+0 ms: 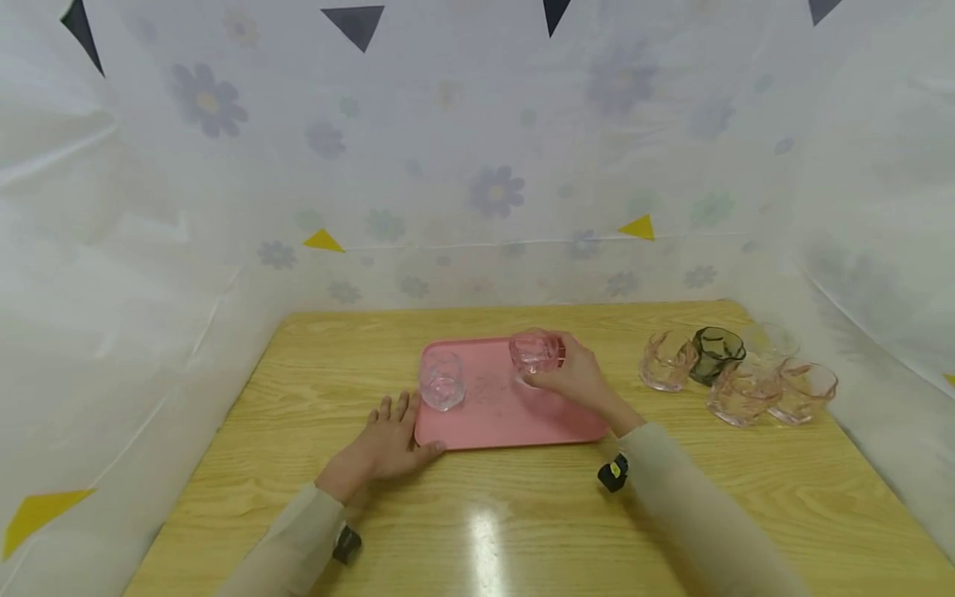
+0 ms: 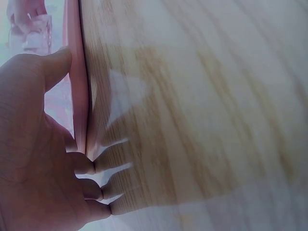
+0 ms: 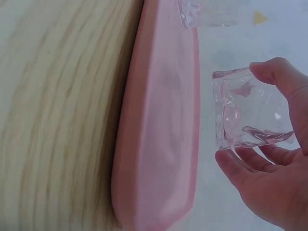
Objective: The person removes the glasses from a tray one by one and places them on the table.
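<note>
A pink tray lies on the wooden table. Over its right half my right hand grips a clear glass, thumb on one side and fingers on the other; in the right wrist view the glass is held above the tray's surface. Another clear glass stands on the left end of the tray. My left hand rests at the tray's near left corner, fingers spread on the table, with the thumb against the tray's rim.
On the right of the table several glasses stand grouped: pinkish ones, such as a left one, a dark green glass and a pale one behind. A patterned white sheet walls the back and sides.
</note>
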Demonstrator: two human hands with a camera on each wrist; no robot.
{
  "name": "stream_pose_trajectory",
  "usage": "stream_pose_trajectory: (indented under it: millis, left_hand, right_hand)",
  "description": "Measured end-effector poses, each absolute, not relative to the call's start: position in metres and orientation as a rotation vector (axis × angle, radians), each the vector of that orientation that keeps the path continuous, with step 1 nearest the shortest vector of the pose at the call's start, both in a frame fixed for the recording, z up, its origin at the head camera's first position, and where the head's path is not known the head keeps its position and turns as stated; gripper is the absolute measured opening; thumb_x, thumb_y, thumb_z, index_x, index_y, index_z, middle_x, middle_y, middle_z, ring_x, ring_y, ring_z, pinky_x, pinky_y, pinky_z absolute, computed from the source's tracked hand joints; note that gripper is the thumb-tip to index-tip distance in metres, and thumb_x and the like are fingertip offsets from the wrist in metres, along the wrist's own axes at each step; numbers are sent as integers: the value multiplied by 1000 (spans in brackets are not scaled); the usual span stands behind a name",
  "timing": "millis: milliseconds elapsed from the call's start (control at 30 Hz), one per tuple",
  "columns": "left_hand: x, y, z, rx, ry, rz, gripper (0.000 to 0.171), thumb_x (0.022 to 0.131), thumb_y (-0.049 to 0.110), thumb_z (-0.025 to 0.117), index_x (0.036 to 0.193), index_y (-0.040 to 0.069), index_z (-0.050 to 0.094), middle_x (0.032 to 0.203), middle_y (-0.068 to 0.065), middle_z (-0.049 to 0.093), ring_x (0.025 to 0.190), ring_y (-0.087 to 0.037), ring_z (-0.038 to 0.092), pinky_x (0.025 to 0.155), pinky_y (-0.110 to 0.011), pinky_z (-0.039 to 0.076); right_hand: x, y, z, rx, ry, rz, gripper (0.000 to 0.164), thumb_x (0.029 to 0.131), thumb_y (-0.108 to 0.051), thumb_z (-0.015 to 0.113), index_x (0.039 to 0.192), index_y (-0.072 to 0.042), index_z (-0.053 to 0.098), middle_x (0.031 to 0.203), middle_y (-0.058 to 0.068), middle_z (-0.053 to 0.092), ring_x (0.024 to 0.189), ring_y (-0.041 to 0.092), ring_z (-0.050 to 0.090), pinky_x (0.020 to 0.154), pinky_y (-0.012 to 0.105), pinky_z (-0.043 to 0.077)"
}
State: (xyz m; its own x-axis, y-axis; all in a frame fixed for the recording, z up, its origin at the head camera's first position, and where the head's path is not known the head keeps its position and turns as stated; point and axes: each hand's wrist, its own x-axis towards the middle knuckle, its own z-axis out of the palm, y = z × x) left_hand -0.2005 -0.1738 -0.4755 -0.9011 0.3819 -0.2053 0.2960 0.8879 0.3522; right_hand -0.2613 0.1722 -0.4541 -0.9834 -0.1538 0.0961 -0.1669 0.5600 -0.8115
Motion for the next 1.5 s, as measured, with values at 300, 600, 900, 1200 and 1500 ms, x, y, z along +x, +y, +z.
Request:
stream_pose_trajectory:
  millis: [300,600,900,1200,1500]
  left_hand:
    - [-200,-174,-476,514,2788,451,104,102,67,52,167,-3,11,171,-34,14,157,-60,9,128,-71,14]
    - [-197,-172,-472,502,2781,464,103,103,64,53,167,-5,12,171,-34,14,157,-61,9,128,-72,14]
    - [-198,-173,-475,506,2787,455,103,103,64,53,167,-5,11,171,-35,15,157,-61,10,128,-71,14]
    - [-199,-173,-476,506,2795,451,103,102,65,53,166,-5,13,171,-34,15,157,-61,10,128,-72,13]
    - [-199,-173,-476,522,2798,442,103,103,65,52,166,-6,14,171,-34,15,157,-61,11,128,-71,15]
  right_hand:
    - [-240,207,-452,230,-2799,1364,95,85,-41,88,157,-2,40,143,25,59,124,39,64,97,52,59]
    - [-222,239,-451,193,-2801,1367,96,88,-42,85,159,1,36,146,29,54,126,44,61,97,55,58]
    - [-206,269,-451,170,-2792,1368,94,92,-41,82,159,2,32,146,29,49,129,44,56,93,50,57]
    - [-190,293,-456,107,-2778,1377,96,93,-41,82,161,2,30,154,31,43,138,49,48,102,65,52]
    - [-178,315,-465,-31,-2805,1214,97,90,-47,83,157,4,35,137,27,52,120,45,58,89,53,55]
